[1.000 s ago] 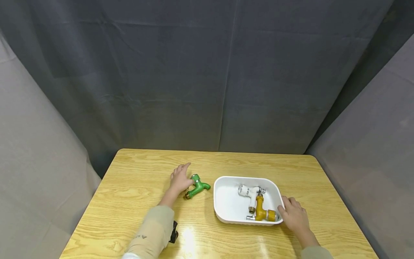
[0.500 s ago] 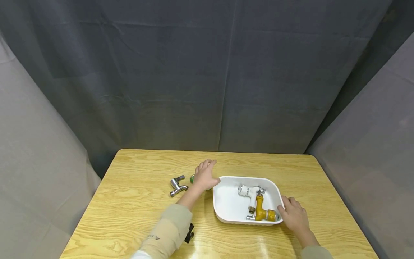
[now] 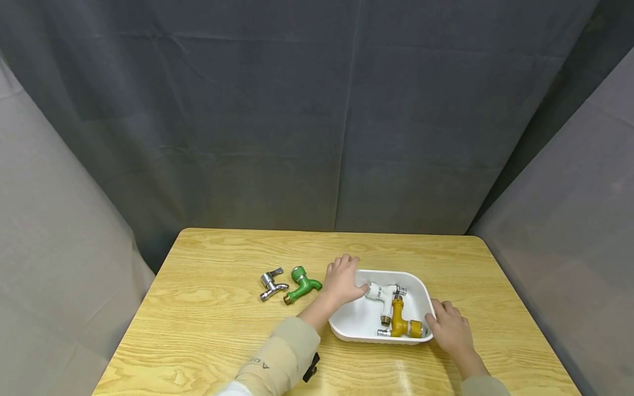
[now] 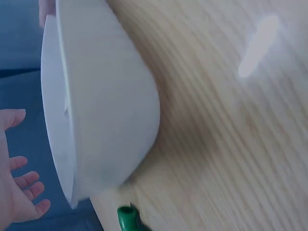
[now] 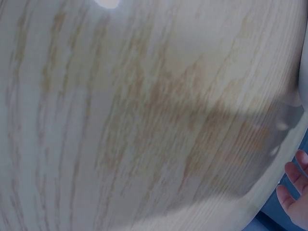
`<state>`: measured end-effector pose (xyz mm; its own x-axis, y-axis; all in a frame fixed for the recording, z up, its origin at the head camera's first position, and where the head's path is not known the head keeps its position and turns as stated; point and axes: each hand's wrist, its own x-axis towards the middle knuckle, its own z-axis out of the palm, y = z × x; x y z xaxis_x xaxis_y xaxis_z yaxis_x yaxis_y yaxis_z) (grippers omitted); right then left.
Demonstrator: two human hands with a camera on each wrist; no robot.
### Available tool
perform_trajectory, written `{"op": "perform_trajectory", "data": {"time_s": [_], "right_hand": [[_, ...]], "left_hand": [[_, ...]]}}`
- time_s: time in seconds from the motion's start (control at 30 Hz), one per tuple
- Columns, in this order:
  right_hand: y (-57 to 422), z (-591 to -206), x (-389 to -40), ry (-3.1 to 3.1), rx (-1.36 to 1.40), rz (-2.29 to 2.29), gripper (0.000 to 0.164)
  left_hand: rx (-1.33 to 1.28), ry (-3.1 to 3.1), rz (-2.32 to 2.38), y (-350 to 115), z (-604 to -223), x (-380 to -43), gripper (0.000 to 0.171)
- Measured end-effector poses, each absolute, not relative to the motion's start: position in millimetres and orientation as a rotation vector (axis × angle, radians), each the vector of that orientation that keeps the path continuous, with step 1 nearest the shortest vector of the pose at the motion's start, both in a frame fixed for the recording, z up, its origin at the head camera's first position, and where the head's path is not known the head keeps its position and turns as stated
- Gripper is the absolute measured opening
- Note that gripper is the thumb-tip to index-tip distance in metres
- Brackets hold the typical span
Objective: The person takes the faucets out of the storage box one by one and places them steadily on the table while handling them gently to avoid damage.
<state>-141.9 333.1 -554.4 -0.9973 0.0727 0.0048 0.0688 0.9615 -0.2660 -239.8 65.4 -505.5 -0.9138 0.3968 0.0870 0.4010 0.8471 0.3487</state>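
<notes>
My left hand, fingers spread and thumb apart, is over the left end of a white plastic basin. Its thumb lies near the knob of a white tap in the basin; the left wrist view shows nothing in that hand. Beside the white tap lies a yellow tap. At the basin's right end, my right hand rests with its thumb by the rim and fingers loosely bent. On the table to the left lie a green tap and a chrome tap.
The wooden table has rounded far corners. A dark grey cloth hangs behind it, with paler cloth at both sides. A black strap piece sits at my left sleeve.
My left hand has moved right, from beside the green tap to over the basin, uncovering the chrome tap. The right hand, basin and taps have stayed in place.
</notes>
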Motion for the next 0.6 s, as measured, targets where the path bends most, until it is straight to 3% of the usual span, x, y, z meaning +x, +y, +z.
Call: {"op": "perform_trajectory", "data": {"time_s": [0.6], "right_hand": [[333,-554,-142,-3.091,-0.108,0.418,0.043]], "left_hand": [[-0.675,-3.032,-0.35,109,-521,-220,0.069]]}}
